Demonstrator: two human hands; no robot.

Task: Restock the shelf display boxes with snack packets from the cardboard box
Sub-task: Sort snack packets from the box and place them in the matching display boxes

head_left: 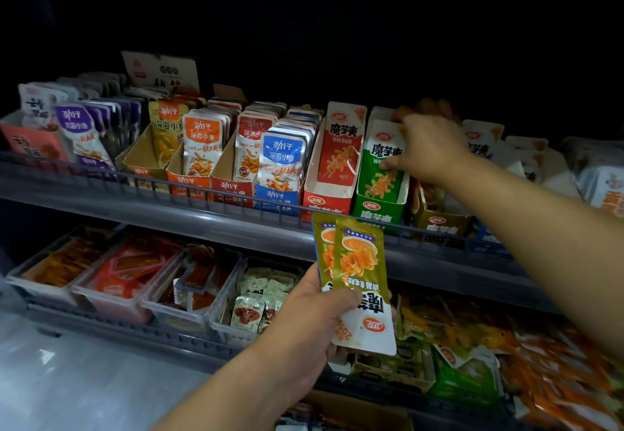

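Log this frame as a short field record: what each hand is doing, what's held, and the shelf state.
left hand: holds gold snack packets upside down, below the upper shelf rail
right hand: grips the top of the green packets in the green display box
box right of green: gold display box, looks nearly empty
lower shelf: clear bins of loose packets
cardboard box: not clearly visible

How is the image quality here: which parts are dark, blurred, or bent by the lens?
Head view: everything above the upper shelf is black; the lower right packets are smeared; the shelf rails bow from the wide-angle lens; the gold packets in the left hand are sharp; the right hand is slightly soft.
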